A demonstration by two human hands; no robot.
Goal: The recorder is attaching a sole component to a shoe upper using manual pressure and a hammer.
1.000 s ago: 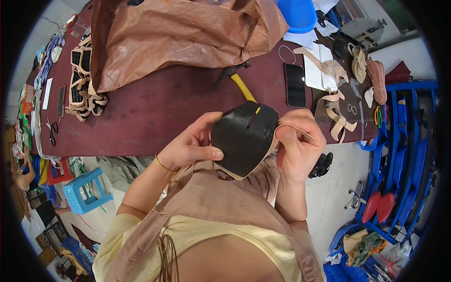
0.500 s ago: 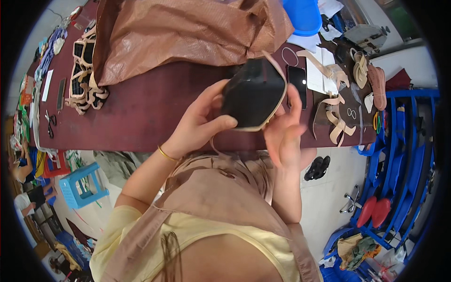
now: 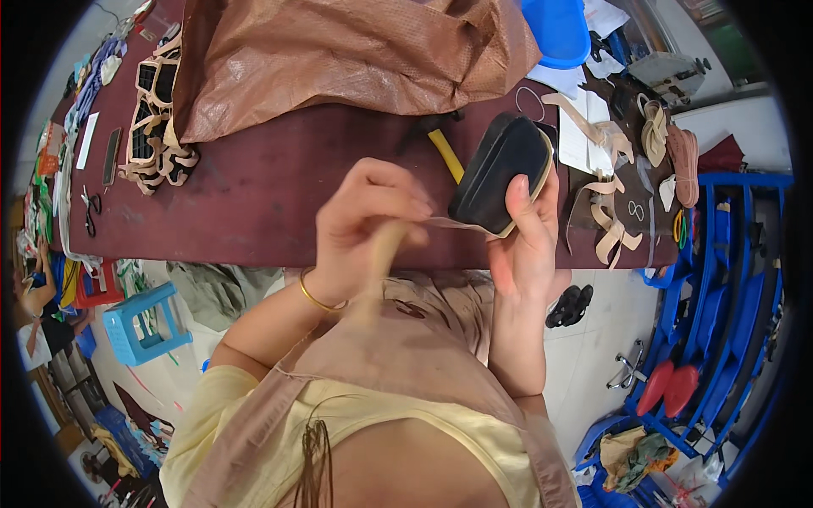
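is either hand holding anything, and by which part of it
The right hand holds the pale-edged black piece by its lower right edge; the left hand appears to pinch the beige strip partway along, its loose length hanging blurred below.

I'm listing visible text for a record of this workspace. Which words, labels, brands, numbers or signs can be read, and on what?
None is clear enough to quote.
White notebook pages: any marks are too small to read.
Black piece in the right hand: no readable marking on the side shown.
Blue stool: any marking is too small to read.
Joined pale rings: seemingly an object, not printing.
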